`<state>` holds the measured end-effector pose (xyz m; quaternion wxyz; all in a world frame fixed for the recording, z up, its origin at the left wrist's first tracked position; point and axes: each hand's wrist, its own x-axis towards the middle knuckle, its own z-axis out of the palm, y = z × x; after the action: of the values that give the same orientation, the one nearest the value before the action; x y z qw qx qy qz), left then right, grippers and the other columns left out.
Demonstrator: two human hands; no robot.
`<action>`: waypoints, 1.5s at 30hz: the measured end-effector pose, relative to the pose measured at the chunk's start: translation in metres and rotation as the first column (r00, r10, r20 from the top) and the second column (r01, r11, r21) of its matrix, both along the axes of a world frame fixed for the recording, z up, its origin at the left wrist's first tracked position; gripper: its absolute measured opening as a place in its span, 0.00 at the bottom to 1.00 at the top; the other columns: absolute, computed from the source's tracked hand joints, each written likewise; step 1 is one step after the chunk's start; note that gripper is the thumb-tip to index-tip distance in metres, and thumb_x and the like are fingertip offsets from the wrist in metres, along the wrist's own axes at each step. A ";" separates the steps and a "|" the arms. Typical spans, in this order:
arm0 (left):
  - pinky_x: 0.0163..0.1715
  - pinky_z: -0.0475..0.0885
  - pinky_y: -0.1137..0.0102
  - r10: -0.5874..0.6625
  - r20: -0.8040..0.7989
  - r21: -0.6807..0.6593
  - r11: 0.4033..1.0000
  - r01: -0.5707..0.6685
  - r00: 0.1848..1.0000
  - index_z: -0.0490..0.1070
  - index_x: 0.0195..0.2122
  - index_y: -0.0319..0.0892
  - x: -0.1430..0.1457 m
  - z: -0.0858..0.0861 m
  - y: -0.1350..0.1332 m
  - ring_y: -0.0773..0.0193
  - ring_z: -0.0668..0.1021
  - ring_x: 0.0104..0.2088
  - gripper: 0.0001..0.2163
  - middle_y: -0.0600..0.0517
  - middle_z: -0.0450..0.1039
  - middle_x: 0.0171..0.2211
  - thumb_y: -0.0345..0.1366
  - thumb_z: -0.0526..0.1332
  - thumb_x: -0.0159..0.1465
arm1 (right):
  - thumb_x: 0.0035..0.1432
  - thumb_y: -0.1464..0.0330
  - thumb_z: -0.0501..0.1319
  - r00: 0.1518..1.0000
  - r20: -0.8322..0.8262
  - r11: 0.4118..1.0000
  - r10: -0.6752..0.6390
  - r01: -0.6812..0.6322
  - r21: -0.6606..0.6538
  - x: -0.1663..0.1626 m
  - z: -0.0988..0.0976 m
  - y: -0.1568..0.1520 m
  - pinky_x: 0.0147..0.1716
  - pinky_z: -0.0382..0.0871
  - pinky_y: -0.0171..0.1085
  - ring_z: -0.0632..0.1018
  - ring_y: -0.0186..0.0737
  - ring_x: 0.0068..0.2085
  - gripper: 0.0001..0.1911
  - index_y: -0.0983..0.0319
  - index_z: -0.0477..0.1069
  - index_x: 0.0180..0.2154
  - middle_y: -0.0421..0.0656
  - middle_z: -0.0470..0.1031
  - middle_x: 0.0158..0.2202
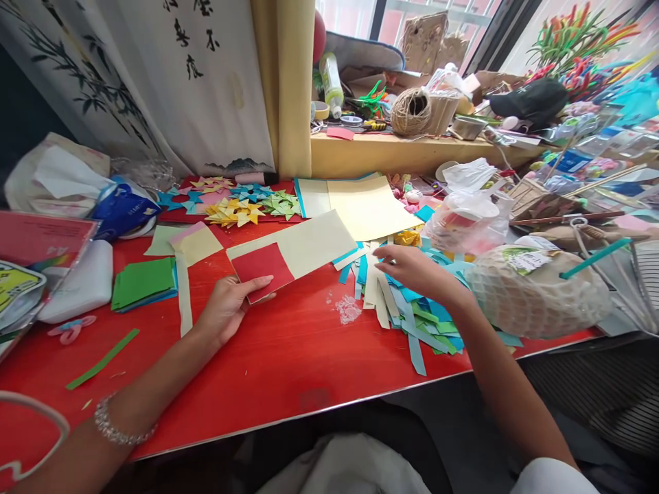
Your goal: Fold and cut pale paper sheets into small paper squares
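My left hand (226, 307) grips the near edge of a red paper square (262, 267), thumb laid across its corner; the square lies on the red table (288, 363) over a pale yellow sheet (309, 243). My right hand (412, 269) reaches into a heap of cut paper strips (406, 309) in blue, green and cream, with fingers bent and pinching at a strip end; what exactly sits between the fingertips is too small to tell.
Folded paper stars (241, 206) lie at the back. A green paper stack (144, 283) sits left, with a tissue pack (123, 206) behind. Net-wrapped fruit (535, 291) and plastic bags (468, 213) crowd the right. The windowsill (401, 154) holds twine, glue and clutter.
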<state>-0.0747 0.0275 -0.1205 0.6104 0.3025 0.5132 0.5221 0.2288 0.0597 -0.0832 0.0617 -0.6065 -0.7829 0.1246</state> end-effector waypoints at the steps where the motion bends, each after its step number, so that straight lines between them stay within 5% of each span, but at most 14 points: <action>1: 0.34 0.79 0.70 0.008 -0.003 -0.003 1.000 -0.008 1.000 0.75 0.21 0.38 -0.002 -0.001 0.002 0.61 0.80 0.33 0.08 0.51 0.78 0.28 0.30 0.73 0.42 | 0.61 0.67 0.51 0.981 0.188 0.999 -0.040 0.038 0.016 0.012 -0.003 0.003 0.40 0.67 0.39 0.75 0.46 0.46 0.15 0.64 0.70 0.46 0.51 0.74 0.45; 4: 0.32 0.79 0.70 0.004 -0.024 -0.021 1.000 -0.005 1.000 0.76 0.23 0.37 -0.004 -0.005 0.006 0.62 0.79 0.32 0.08 0.50 0.78 0.28 0.29 0.73 0.42 | 0.58 0.67 0.55 0.940 0.324 0.995 -0.103 0.101 0.023 0.034 -0.016 0.011 0.36 0.64 0.40 0.74 0.51 0.45 0.14 0.67 0.71 0.43 0.55 0.74 0.42; 9: 0.30 0.80 0.69 -0.011 -0.098 -0.031 0.999 0.008 0.995 0.77 0.27 0.36 -0.004 -0.008 0.006 0.58 0.80 0.34 0.10 0.46 0.79 0.33 0.30 0.72 0.43 | 0.56 0.71 0.53 0.903 0.410 0.991 -0.130 0.113 0.064 0.035 -0.024 0.022 0.31 0.59 0.37 0.74 0.45 0.38 0.10 0.67 0.69 0.40 0.52 0.75 0.38; 15: 0.34 0.80 0.70 -0.029 -0.100 -0.016 0.999 0.028 0.995 0.77 0.32 0.34 -0.005 -0.005 0.004 0.56 0.80 0.40 0.14 0.44 0.79 0.39 0.31 0.72 0.44 | 0.57 0.81 0.44 0.821 0.515 0.951 -0.246 0.102 0.292 0.018 -0.010 0.022 0.43 0.52 0.44 0.72 0.51 0.44 0.16 0.72 0.65 0.43 0.58 0.72 0.42; 21: 0.34 0.80 0.71 -0.053 -0.101 -0.008 0.999 0.052 0.993 0.76 0.36 0.33 -0.006 -0.007 0.003 0.56 0.80 0.40 0.16 0.43 0.78 0.41 0.31 0.72 0.45 | 0.58 0.83 0.40 0.748 0.554 0.861 -0.365 0.044 0.507 0.014 0.012 0.003 0.41 0.51 0.45 0.70 0.51 0.43 0.19 0.71 0.65 0.44 0.54 0.71 0.35; 24: 0.34 0.80 0.70 -0.048 -0.087 0.007 0.999 0.049 0.995 0.76 0.35 0.34 -0.007 -0.007 0.003 0.57 0.80 0.40 0.14 0.45 0.79 0.40 0.31 0.71 0.46 | 0.57 0.83 0.42 0.779 0.484 0.809 -0.398 0.050 0.586 0.016 0.027 -0.010 0.41 0.53 0.47 0.70 0.53 0.44 0.20 0.71 0.65 0.47 0.54 0.72 0.36; 27: 0.33 0.80 0.69 -0.003 -0.060 0.028 1.000 0.005 0.998 0.76 0.31 0.36 -0.007 -0.004 0.005 0.57 0.80 0.39 0.11 0.47 0.80 0.36 0.30 0.72 0.45 | 0.59 0.76 0.49 0.932 0.187 0.744 -0.310 0.115 0.658 0.012 0.040 -0.021 0.44 0.57 0.49 0.71 0.52 0.46 0.21 0.65 0.62 0.54 0.53 0.73 0.42; 29: 0.32 0.80 0.69 0.043 -0.019 0.043 0.998 -0.042 0.999 0.75 0.26 0.37 -0.008 -0.002 0.007 0.57 0.81 0.37 0.09 0.49 0.79 0.31 0.29 0.72 0.43 | 0.58 0.69 0.56 0.984 -0.171 0.871 -0.052 0.128 0.474 -0.001 0.043 -0.025 0.41 0.63 0.44 0.73 0.47 0.43 0.21 0.61 0.62 0.54 0.49 0.73 0.41; 31: 0.32 0.80 0.69 0.097 0.031 0.048 0.994 -0.099 0.995 0.72 0.21 0.38 -0.009 -0.001 0.009 0.58 0.81 0.35 0.09 0.51 0.79 0.27 0.28 0.72 0.43 | 0.56 0.63 0.59 0.834 -0.535 0.988 0.137 -0.076 0.135 -0.023 0.039 -0.026 0.36 0.66 0.39 0.74 0.41 0.38 0.19 0.59 0.64 0.50 0.44 0.72 0.36; 34: 0.27 0.78 0.71 0.167 0.060 0.012 0.986 -0.168 0.984 0.68 0.19 0.39 -0.014 -0.001 0.013 0.58 0.81 0.33 0.11 0.51 0.79 0.27 0.27 0.72 0.42 | 0.51 0.58 0.64 0.625 -0.775 0.920 0.092 -0.351 -0.173 -0.063 0.022 -0.026 0.32 0.64 0.35 0.70 0.34 0.32 0.19 0.59 0.66 0.43 0.39 0.69 0.32; 37: 0.25 0.76 0.73 0.194 0.041 -0.015 0.981 -0.193 0.980 0.67 0.19 0.38 -0.018 -0.003 0.016 0.57 0.82 0.34 0.12 0.50 0.79 0.27 0.27 0.72 0.42 | 0.52 0.53 0.62 0.579 -0.815 0.804 0.009 -0.489 -0.339 -0.089 0.001 -0.024 0.28 0.60 0.33 0.68 0.32 0.29 0.19 0.61 0.67 0.36 0.38 0.68 0.28; 41: 0.32 0.77 0.72 0.203 0.023 0.043 0.978 -0.203 0.979 0.69 0.18 0.39 -0.017 -0.002 0.013 0.55 0.81 0.38 0.11 0.50 0.79 0.27 0.29 0.72 0.42 | 0.55 0.47 0.55 0.625 -0.763 0.740 -0.163 -0.434 -0.513 -0.096 -0.018 -0.024 0.20 0.54 0.33 0.63 0.29 0.20 0.24 0.63 0.66 0.27 0.38 0.67 0.22; 45: 0.37 0.77 0.68 0.200 -0.028 0.186 0.964 -0.191 0.979 0.75 0.23 0.41 -0.009 0.005 0.005 0.57 0.80 0.37 0.06 0.53 0.78 0.28 0.33 0.71 0.46 | 0.51 0.47 0.59 0.696 -0.678 0.729 -0.237 -0.334 -0.598 -0.098 -0.019 -0.027 0.20 0.53 0.32 0.63 0.28 0.20 0.25 0.63 0.67 0.25 0.39 0.68 0.20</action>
<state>-0.0834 0.0321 -0.1160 0.5137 0.3169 0.5047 0.6173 0.1307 0.0322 -0.1027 0.1302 -0.4638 -0.6089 0.6302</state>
